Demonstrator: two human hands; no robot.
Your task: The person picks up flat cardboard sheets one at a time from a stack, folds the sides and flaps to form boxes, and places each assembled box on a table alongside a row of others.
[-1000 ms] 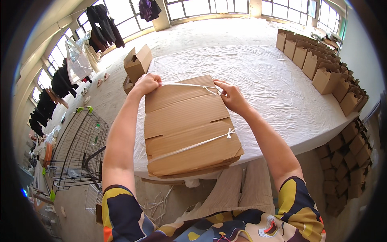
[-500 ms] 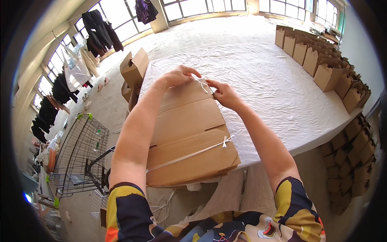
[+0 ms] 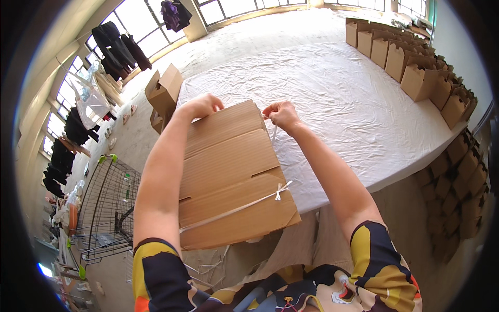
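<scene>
Stack of flattened cardboard boxes (image 3: 228, 161) is laid at the centre of the dial, over the near edge of a cloth-covered table (image 3: 322, 78). At 11 o'clock from its middle, the far edge is met by the left hand (image 3: 204, 106); its fingers are curled there, but whether anything is pinched cannot be told, the fingertips being partly hidden. At 1 o'clock, just beyond the corner, a loose white strap (image 3: 274, 133) appears to be pinched by the right hand (image 3: 281, 114), thumb and fingers pressed together. Both hands seem to be set at the far end because the loose strap is found there, and the stack may be steadied by the left. Across the near part, a second white strap (image 3: 234, 210) is drawn flat and knotted toward 4 o'clock, presumably so the layers are kept together.

The brown board is faintly ribbed, scored by straight creases and cut by two short slits. The cloth is finely wrinkled. At 2 o'clock, stiff assembled boxes (image 3: 416, 83) with upright flaps are ranked closely, apparently to save room.
</scene>
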